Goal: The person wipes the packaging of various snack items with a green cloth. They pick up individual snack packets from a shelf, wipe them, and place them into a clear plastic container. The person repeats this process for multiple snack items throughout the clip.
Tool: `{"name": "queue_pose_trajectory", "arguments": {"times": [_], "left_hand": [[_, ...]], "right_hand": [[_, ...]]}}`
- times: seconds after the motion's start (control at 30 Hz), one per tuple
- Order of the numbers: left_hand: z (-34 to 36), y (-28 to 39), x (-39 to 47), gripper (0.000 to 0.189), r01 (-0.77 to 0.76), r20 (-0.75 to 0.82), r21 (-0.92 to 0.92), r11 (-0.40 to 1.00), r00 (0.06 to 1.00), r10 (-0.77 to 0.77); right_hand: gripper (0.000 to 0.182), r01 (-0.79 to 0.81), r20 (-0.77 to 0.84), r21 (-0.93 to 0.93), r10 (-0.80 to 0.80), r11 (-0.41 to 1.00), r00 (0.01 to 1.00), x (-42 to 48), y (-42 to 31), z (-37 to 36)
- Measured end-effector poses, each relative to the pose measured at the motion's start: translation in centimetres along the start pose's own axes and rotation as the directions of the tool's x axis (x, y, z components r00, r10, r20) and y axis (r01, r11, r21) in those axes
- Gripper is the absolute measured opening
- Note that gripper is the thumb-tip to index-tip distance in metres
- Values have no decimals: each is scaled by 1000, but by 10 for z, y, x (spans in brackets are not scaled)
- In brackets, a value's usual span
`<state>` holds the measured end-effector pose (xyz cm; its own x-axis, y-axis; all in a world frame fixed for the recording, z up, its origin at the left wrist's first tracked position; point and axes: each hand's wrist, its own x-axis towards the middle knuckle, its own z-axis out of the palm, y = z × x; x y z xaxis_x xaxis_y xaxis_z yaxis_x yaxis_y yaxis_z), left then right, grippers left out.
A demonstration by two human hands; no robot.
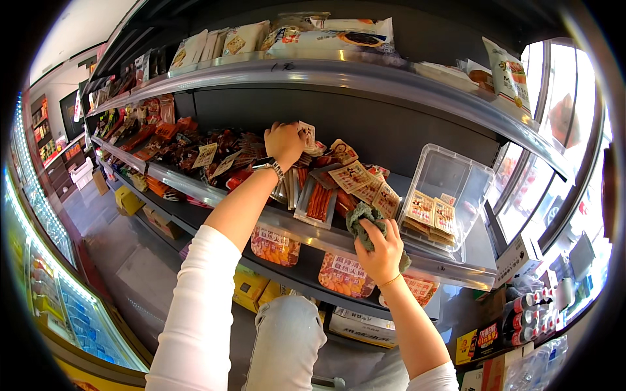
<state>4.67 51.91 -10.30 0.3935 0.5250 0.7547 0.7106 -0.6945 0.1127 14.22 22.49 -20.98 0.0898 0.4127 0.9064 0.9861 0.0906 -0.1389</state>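
Observation:
My left hand, with a wristwatch at its wrist, reaches over the packets on the middle shelf. A small beige snack packet stands upright against its thumb side; the fingertips are hidden. My right hand holds a bunched dark green cloth at the shelf's front edge. Between the hands lie clear packs of reddish sticks and a heap of beige snack packets. Right of the cloth, a clear plastic bin lies tilted with stacked beige packets in it.
An upper shelf with white food bags overhangs the hands. Dark snack packets fill the middle shelf's left part. Printed tubs sit below. A glass-topped freezer stands left; bottle packs stand at the lower right.

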Motion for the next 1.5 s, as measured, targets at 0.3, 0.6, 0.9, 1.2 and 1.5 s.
{"name": "queue_pose_trajectory", "arguments": {"times": [0.3,0.6,0.9,1.2,1.5], "left_hand": [[-15,-106,-3,43,398,-502,-72,914,778,-378],[4,-241,-49,54,630,265,18,776,746,-611],[-31,-212,-86,34,251,-174,45,967,955,-240],[-39,-182,-113,38,-219,0,112,969,975,220],[-42,-131,-71,23,62,-431,-278,959,884,-182]], "right_hand": [[38,-25,-8,-6,25,1000,1000,0,-1,0],[40,2,2,-35,-2,999,1000,2,-2,-2],[38,6,0,-26,-6,1000,1000,-1,0,-2],[39,5,-10,-16,-5,1000,1000,-2,1,0],[33,-17,-39,36,18,999,999,4,-9,2]]}}
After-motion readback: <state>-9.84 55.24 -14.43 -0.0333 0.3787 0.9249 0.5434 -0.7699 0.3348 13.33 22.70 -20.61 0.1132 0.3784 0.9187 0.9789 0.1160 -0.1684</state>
